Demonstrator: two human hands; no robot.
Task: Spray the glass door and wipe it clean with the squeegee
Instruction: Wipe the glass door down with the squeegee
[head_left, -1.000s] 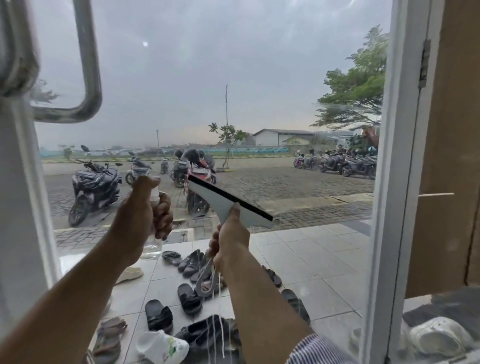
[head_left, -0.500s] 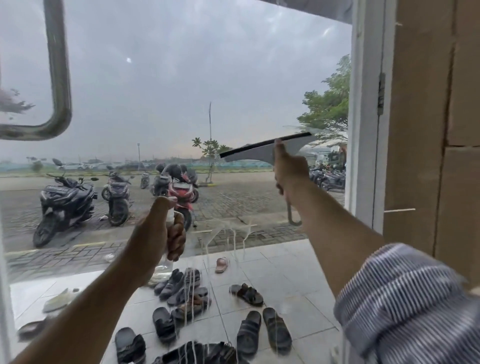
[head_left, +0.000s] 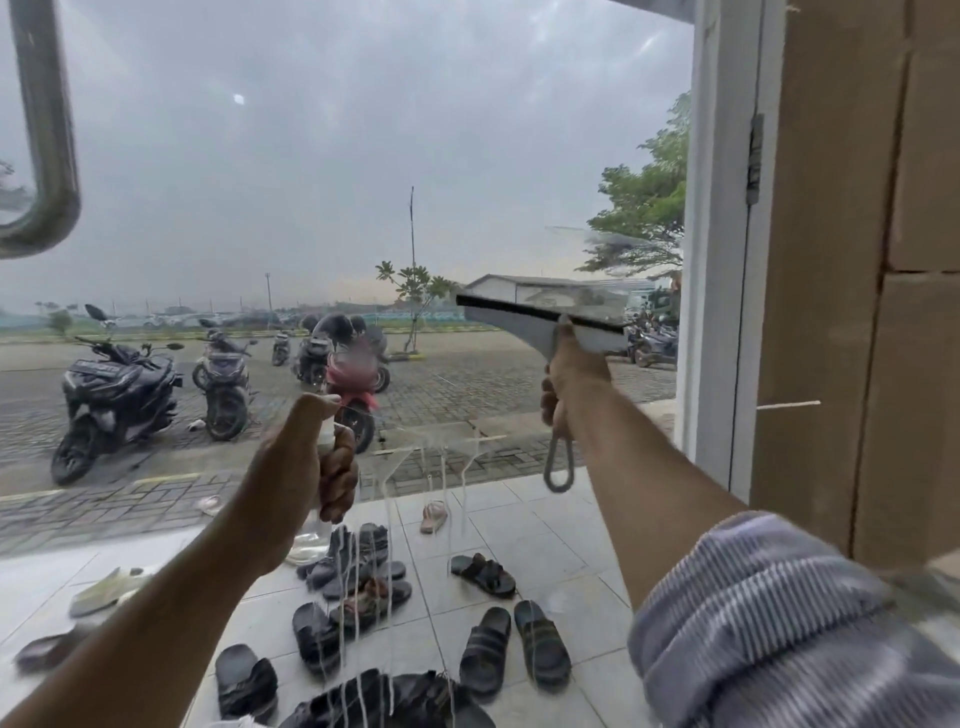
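The glass door (head_left: 311, 156) has been sprayed at least around its middle. White runs (head_left: 441, 467) trail down the pane there and are not yet wiped. The squeegee (head_left: 540, 325) is on the right part of the glass, near the white door frame (head_left: 719, 260). Its blade is almost level, with the left end a little higher. My right grip (head_left: 574, 379) is closed round its handle. My left grip (head_left: 301, 478) is wrapped round the spray bottle (head_left: 311, 540), held up near the pane's centre. A faint wet streak above the blade suggests a downward pull has begun, so I judge the wiping barely started. Half a second ago the blade sat higher, its right end tipped up toward the tree. It has since dropped and levelled, and the bottle has hardly shifted.
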